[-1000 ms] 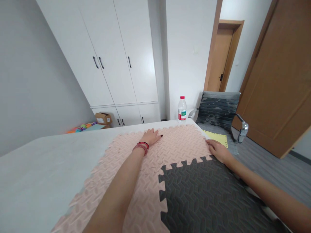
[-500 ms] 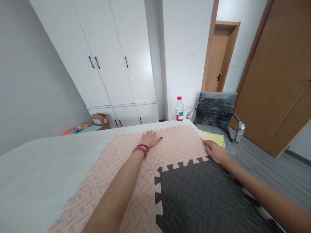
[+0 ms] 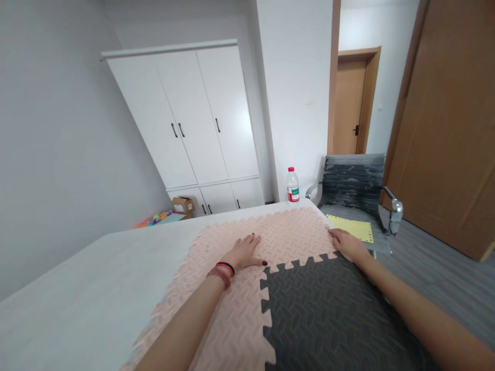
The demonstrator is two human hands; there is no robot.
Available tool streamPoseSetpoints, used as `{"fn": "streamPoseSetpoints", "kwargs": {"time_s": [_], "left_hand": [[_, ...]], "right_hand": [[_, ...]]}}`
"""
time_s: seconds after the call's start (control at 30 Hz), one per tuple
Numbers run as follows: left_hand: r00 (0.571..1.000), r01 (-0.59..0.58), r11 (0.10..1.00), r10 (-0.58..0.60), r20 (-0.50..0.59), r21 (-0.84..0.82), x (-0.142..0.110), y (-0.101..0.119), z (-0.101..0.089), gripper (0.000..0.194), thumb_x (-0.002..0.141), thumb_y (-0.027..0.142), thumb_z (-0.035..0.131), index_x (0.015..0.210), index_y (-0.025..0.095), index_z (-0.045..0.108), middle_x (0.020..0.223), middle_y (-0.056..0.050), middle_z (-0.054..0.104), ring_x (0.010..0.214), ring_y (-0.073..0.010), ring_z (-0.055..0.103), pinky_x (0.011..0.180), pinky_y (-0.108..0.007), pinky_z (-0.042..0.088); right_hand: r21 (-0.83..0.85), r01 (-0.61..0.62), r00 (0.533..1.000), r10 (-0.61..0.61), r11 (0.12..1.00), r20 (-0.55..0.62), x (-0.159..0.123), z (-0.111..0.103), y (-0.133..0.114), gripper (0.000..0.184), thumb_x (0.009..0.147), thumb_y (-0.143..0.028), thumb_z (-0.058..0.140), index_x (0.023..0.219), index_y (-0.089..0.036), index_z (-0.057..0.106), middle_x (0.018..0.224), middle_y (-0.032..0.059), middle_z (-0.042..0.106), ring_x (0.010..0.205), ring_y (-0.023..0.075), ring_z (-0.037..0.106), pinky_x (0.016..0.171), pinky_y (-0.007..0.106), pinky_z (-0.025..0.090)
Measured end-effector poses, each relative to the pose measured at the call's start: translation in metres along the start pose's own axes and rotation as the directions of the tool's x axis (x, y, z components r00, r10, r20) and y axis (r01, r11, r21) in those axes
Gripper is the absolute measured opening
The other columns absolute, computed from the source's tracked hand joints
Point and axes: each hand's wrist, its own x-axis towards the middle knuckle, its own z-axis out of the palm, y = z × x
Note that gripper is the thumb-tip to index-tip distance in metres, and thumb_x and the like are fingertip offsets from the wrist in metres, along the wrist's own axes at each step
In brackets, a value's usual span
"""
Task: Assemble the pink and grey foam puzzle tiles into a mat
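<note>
1. The pink, diamond-textured foam matting (image 3: 294,234) is lying flat on the white tabletop (image 3: 127,278), forming an L around the far and left sides of the black, diamond-textured foam tile (image 3: 325,309).
2. The two colours are meeting along toothed, jigsaw-cut edges; the tile's far left corner is sitting just beside the left thumb.
3. The left hand (image 3: 240,252), wearing red and dark bands (image 3: 222,275) at the wrist, is resting palm down on the matting, its fingers spread and its thumb stretching rightward.
4. The right hand (image 3: 347,246) is bearing on the matting's right edge, near the tile's far right corner; its fingers are curling over that border, though whether they are pinching the foam cannot be told from this angle.
5. The hands are standing well apart, with pink surface showing between them.
6. On the left, a broad stretch of tabletop is running alongside the matting; at the far side, only a narrow white margin is showing.
7. A clear plastic bottle with a red cap (image 3: 293,188) is standing on that margin, near the far right table corner.
8. A dark, ribbed chair with metal arms (image 3: 352,180) is bounding the right side, a yellow sheet (image 3: 350,226) lying on its seat.
</note>
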Motion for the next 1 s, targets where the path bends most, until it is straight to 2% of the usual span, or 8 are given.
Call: {"fn": "streamPoseSetpoints", "kwargs": {"time_s": [0.1, 0.27, 0.47, 0.57, 0.73, 0.83, 0.9, 1.0], "left_hand": [[0.997, 0.075, 0.997, -0.075, -0.024, 0.019, -0.005, 0.006, 0.0, 0.108, 0.061, 0.083, 0.046, 0.146, 0.022, 0.016, 0.152, -0.018, 0.016, 0.139, -0.0363, 0.015, 0.107, -0.059, 0.015], [0.971, 0.213, 0.976, -0.206, -0.119, 0.051, -0.022, 0.026, -0.009, 0.111, 0.062, 0.08, 0.047, 0.145, 0.014, 0.018, 0.151, -0.025, 0.012, 0.137, -0.0439, 0.012, 0.105, -0.066, 0.006], [0.969, 0.153, 0.988, -0.145, -0.198, 0.024, -0.085, 0.059, -0.006, 0.063, 0.086, 0.055, 0.033, 0.142, 0.029, 0.026, 0.153, -0.008, 0.021, 0.139, -0.029, 0.019, 0.111, -0.054, 0.004], [0.973, 0.155, 0.987, -0.159, -0.169, -0.036, -0.104, 0.062, 0.003, 0.058, 0.089, 0.048, 0.025, 0.142, 0.027, 0.027, 0.151, -0.01, 0.027, 0.137, -0.0285, 0.024, 0.109, -0.056, 0.015], [0.978, 0.181, 0.97, -0.194, -0.07, -0.159, -0.097, 0.053, 0.007, 0.062, 0.082, 0.048, 0.035, 0.14, 0.027, 0.031, 0.15, -0.01, 0.027, 0.136, -0.032, 0.025, 0.101, -0.061, 0.027], [0.983, 0.159, 0.958, -0.175, -0.05, -0.238, -0.089, 0.048, 0.003, 0.066, 0.078, 0.048, 0.043, 0.139, 0.024, 0.034, 0.15, -0.011, 0.029, 0.136, -0.0326, 0.025, 0.103, -0.06, 0.027], [0.988, 0.119, 0.945, -0.142, -0.056, -0.306, -0.092, 0.042, -0.003, 0.067, 0.079, 0.048, 0.042, 0.139, 0.021, 0.035, 0.149, -0.011, 0.03, 0.136, -0.0287, 0.027, 0.107, -0.052, 0.026], [0.991, 0.052, 0.91, -0.1, -0.095, -0.412, -0.114, 0.019, -0.013, 0.063, 0.085, 0.046, 0.032, 0.142, 0.018, 0.03, 0.145, -0.008, 0.039, 0.131, -0.0188, 0.038, 0.108, -0.035, 0.031]], "right_hand": [[-0.046, -0.005, 1.0, 0.005, 0.999, -0.007, -0.001, -0.003, -0.003, 0.039, 0.089, -0.024, 0.036, 0.123, -0.018, 0.054, 0.12, 0.0085, 0.057, 0.108, 0.02, 0.053, 0.094, 0.032, 0.041], [-0.181, -0.058, 0.996, 0.044, 0.982, -0.079, -0.005, -0.015, -0.026, 0.041, 0.091, -0.023, 0.033, 0.126, -0.009, 0.049, 0.11, 0.0215, 0.058, 0.107, 0.0331, 0.05, 0.088, 0.052, 0.04], [-0.262, -0.004, 0.992, -0.03, 0.965, -0.124, -0.022, -0.033, -0.061, 0.043, 0.085, -0.011, 0.036, 0.126, -0.011, 0.048, 0.112, 0.0198, 0.058, 0.111, 0.0307, 0.047, 0.094, 0.054, 0.034], [-0.231, 0.062, 0.988, -0.092, 0.971, -0.12, -0.041, -0.043, -0.073, 0.049, 0.083, -0.012, 0.039, 0.132, -0.011, 0.044, 0.123, 0.0168, 0.053, 0.116, 0.0272, 0.045, 0.099, 0.048, 0.035], [0.082, 0.28, 0.957, -0.271, 0.957, -0.107, -0.11, -0.075, -0.101, 0.054, 0.086, -0.023, 0.037, 0.14, -0.017, 0.036, 0.137, 0.0086, 0.043, 0.125, 0.0212, 0.039, 0.107, 0.039, 0.033], [0.218, 0.243, 0.969, -0.23, 0.945, -0.086, -0.177, -0.094, -0.11, 0.05, 0.091, -0.036, 0.035, 0.141, -0.032, 0.032, 0.142, -0.0005, 0.036, 0.129, 0.0199, 0.035, 0.109, 0.041, 0.033], [0.264, 0.189, 0.981, -0.171, 0.946, -0.091, -0.224, -0.097, -0.102, 0.051, 0.09, -0.042, 0.039, 0.14, -0.045, 0.029, 0.142, -0.0072, 0.035, 0.128, 0.0215, 0.036, 0.107, 0.045, 0.036], [0.311, 0.146, 0.966, -0.068, 0.939, -0.248, -0.282, -0.092, -0.075, 0.056, 0.08, -0.052, 0.05, 0.131, -0.061, 0.029, 0.132, -0.0093, 0.047, 0.116, 0.0287, 0.049, 0.09, 0.054, 0.048]]}}
